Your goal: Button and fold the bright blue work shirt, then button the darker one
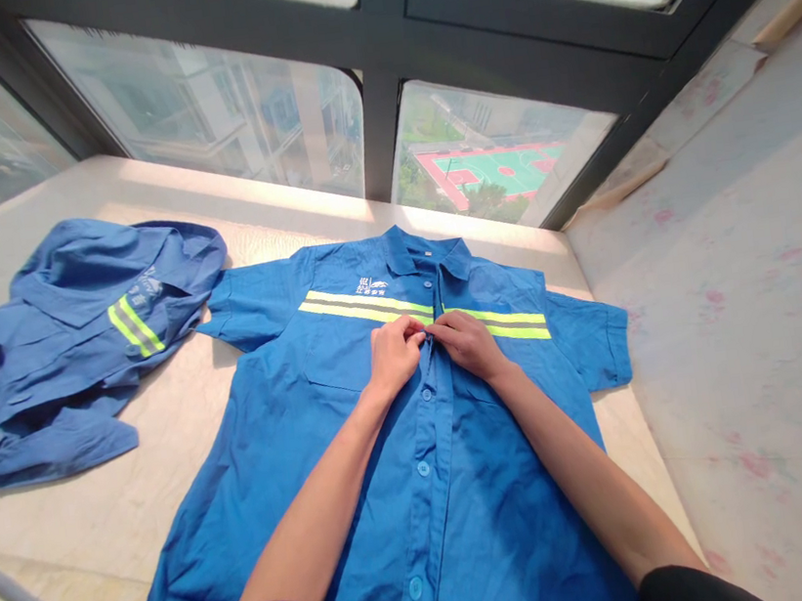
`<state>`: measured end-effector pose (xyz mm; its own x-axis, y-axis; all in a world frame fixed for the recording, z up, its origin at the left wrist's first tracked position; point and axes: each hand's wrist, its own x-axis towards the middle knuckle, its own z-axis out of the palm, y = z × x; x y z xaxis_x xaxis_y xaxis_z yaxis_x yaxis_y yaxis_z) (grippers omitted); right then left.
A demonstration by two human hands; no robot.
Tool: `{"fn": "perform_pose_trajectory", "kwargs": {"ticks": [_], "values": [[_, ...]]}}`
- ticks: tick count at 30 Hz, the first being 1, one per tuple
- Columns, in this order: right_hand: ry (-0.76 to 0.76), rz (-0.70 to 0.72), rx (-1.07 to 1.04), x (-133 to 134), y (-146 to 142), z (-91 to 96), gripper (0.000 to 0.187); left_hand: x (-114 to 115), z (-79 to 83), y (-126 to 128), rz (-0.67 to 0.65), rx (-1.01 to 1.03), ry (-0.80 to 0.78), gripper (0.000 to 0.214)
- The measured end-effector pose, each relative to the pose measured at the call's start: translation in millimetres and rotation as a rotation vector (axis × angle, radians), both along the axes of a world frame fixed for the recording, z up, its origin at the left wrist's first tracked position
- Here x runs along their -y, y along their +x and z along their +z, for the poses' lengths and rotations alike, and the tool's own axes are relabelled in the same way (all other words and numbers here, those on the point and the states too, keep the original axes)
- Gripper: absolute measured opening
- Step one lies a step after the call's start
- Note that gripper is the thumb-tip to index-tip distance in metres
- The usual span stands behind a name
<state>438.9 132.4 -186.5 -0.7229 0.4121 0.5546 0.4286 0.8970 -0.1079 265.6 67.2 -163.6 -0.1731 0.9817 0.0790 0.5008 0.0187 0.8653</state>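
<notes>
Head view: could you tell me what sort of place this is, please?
Probably a high-rise flat: dark-framed windows overlook a sports court below, and a blue work shirt lies on the pale window ledge.

The single camera sat on the person's head and looked forward and down at the blue shirt [475, 527] spread on the pale ledge [179, 409]. It was close to the ledge, and the window [214, 118] filled the top of the view.

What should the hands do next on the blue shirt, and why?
Probably push the button hidden there through its hole: the left hand and right hand both pinch the shirt front edges together at the yellow stripe.
</notes>
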Motion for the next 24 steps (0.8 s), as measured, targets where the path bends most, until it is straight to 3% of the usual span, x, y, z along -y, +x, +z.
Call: {"fn": "perform_pose_trajectory", "kwargs": {"ticks": [15, 24], "values": [[-0.080, 0.002, 0.053, -1.2, -0.2, 0.5, 0.029, 12.0, 9.4, 7.5, 0.003, -0.280, 0.021, 0.016], [-0.048, -0.002, 0.090, -1.2, -1.4, 0.8, 0.024, 15.4, 10.2, 13.9, 0.022, -0.439, -0.035, 0.018]]}}
